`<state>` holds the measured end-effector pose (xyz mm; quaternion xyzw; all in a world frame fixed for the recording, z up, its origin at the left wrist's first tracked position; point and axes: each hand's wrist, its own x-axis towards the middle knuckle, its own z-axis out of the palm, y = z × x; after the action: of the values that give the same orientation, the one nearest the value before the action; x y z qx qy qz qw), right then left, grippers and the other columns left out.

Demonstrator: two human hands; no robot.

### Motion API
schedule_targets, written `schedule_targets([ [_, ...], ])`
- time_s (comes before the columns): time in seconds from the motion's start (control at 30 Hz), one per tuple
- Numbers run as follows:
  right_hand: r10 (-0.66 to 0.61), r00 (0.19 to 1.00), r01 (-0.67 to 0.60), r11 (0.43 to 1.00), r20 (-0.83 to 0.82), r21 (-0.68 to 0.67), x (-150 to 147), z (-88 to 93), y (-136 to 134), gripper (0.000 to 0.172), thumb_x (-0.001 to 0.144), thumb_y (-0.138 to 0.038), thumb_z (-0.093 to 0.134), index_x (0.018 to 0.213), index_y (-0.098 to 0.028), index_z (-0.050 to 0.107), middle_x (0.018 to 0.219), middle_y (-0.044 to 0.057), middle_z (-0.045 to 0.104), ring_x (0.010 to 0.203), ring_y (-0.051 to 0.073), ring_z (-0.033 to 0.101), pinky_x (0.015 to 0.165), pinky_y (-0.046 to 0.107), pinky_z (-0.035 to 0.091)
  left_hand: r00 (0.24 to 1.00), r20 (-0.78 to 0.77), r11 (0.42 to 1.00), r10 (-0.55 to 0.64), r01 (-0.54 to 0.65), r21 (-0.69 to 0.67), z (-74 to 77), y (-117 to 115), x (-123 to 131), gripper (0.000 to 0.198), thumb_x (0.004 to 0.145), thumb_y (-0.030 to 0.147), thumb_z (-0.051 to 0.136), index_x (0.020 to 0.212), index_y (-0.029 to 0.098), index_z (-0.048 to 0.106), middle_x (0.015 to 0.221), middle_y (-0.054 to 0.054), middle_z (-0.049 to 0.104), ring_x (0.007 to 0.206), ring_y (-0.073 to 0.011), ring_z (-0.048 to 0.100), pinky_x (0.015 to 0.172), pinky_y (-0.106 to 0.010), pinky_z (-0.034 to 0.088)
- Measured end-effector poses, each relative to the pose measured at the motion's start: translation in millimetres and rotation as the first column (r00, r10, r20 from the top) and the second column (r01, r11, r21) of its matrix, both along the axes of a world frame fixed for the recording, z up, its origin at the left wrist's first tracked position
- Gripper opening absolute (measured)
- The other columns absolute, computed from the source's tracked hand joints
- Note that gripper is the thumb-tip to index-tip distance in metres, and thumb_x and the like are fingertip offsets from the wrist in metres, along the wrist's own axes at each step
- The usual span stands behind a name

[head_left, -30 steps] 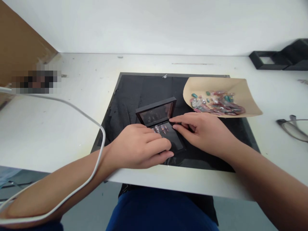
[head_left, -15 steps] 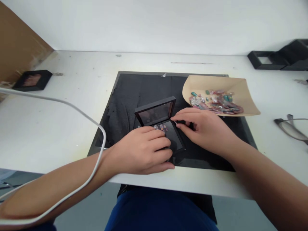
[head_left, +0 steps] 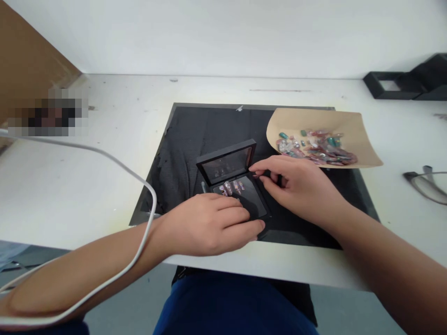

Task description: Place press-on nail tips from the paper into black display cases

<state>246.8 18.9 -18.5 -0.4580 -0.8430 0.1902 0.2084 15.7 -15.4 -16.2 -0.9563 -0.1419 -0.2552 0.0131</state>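
Observation:
A black hinged case (head_left: pixel 262 211) lies on a dark mat, its windowed lid (head_left: pixel 225 165) tilted up. Several decorated press-on nails (head_left: pixel 233 187) sit in a row on the case's inner panel near the hinge. My left hand (head_left: pixel 213 223) is curled over the near left side of the case; its thumb lies along the front edge and the fingertips are partly hidden. By the case's right hinge corner, my right hand (head_left: pixel 296 181) pinches a small pinkish press-on nail (head_left: pixel 256 176) between thumb and forefinger.
A tan paper tray (head_left: pixel 365 144) with a pile of loose press-on nails stands behind my right hand on the dark mat (head_left: pixel 188 125). Glasses (head_left: pixel 428 186) lie at the right, black boxes (head_left: pixel 391 93) farther back. A white cable (head_left: pixel 153 197) crosses over my left forearm.
My left hand has shifted slightly down and its fingers have drawn back, uncovering more of the nail row. My right hand stays by the hinge corner, with a pinkish nail now showing at its fingertips.

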Motion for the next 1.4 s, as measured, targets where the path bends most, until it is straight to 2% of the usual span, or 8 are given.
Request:
schedule_targets([
  [0.27,-0.031,0.998,0.026,0.995,0.057,0.094,-3.4,3.9,-6.2,0.030,0.084,-0.005,0.060,0.104,-0.022,0.075,0.097,-0.002,0.076,0.076,0.015,0.067,0.063,0.028,0.046,0.997,-0.035,0.998,-0.066,0.066,0.004,5.3,-0.8,-0.4,0.014,0.095,0.014,0.060,0.105,0.013,0.070,0.092,-0.003,0.079,0.079,-0.0163,0.075,0.068,-0.028,0.064],
  [0.37,-0.040,0.999,0.035,0.988,0.033,0.152,-4.9,5.2,-8.1,0.025,0.087,-0.009,0.061,0.104,-0.020,0.076,0.099,0.000,0.078,0.087,0.018,0.071,0.072,0.031,0.051,0.997,-0.012,0.997,-0.078,0.077,-0.021,3.1,-1.9,0.0,0.014,0.094,0.015,0.061,0.105,0.015,0.070,0.098,-0.003,0.078,0.086,-0.0166,0.075,0.066,-0.026,0.063],
  [0.57,-0.008,1.000,0.014,0.936,-0.017,0.352,-8.7,1.9,-12.8,0.027,0.090,-0.011,0.061,0.113,-0.013,0.074,0.099,0.004,0.079,0.092,0.022,0.070,0.091,0.037,0.054,1.000,-0.027,0.948,-0.004,-0.004,-0.319,0.6,-3.8,2.9,0.016,0.099,0.023,0.056,0.111,0.019,0.066,0.109,-0.002,0.075,0.083,-0.0127,0.072,0.070,-0.024,0.058],
  [0.67,0.029,0.997,-0.060,0.895,0.076,0.442,-11.8,-0.2,-15.6,0.026,0.092,-0.010,0.059,0.113,-0.012,0.074,0.097,0.006,0.079,0.089,0.023,0.069,0.083,0.037,0.057,0.998,-0.003,0.894,0.063,-0.057,-0.445,6.8,-4.2,6.5,0.018,0.099,0.029,0.058,0.108,0.015,0.065,0.098,-0.001,0.077,0.075,-0.0108,0.070,0.066,-0.021,0.055],
  [0.77,0.058,0.988,-0.114,0.899,0.144,0.422,-13.1,-0.3,-17.2,0.023,0.091,-0.011,0.060,0.108,-0.013,0.075,0.095,0.005,0.079,0.083,0.022,0.068,0.074,0.036,0.056,0.992,0.053,0.861,0.112,-0.070,-0.503,11.6,-4.6,8.4,0.022,0.099,0.034,0.059,0.102,0.013,0.066,0.082,0.000,0.074,0.065,-0.0095,0.066,0.060,-0.021,0.052],
  [0.97,0.093,0.969,-0.180,0.898,0.227,0.401,-10.3,4.9,-19.0,0.021,0.090,-0.013,0.062,0.107,-0.014,0.075,0.095,0.006,0.078,0.083,0.022,0.068,0.064,0.033,0.051,0.990,0.141,0.888,0.031,0.037,-0.458,12.8,-2.0,3.8,0.017,0.099,0.024,0.058,0.113,0.017,0.067,0.100,-0.003,0.077,0.082,-0.0112,0.073,0.072,-0.020,0.058],
  [1.13,0.067,0.959,-0.168,0.917,0.277,0.361,-11.6,6.4,-20.9,0.021,0.091,-0.015,0.061,0.107,-0.014,0.074,0.096,0.006,0.078,0.083,0.022,0.068,0.059,0.033,0.047,0.983,0.172,0.984,-0.064,0.091,-0.154,11.5,4.8,2.8,0.013,0.091,0.017,0.069,0.103,0.020,0.074,0.091,0.000,0.078,0.082,-0.0153,0.073,0.078,-0.030,0.060],
  [1.4,-0.019,0.966,-0.074,0.936,0.257,0.345,-15.0,4.6,-20.8,0.022,0.093,-0.017,0.056,0.104,-0.017,0.075,0.095,0.005,0.077,0.083,0.022,0.065,0.062,0.035,0.044,0.978,0.203,0.994,-0.047,0.065,-0.084,14.9,3.1,-0.3,0.007,0.088,0.020,0.071,0.094,0.023,0.073,0.077,0.003,0.075,0.063,-0.0113,0.065,0.058,-0.027,0.054],
])
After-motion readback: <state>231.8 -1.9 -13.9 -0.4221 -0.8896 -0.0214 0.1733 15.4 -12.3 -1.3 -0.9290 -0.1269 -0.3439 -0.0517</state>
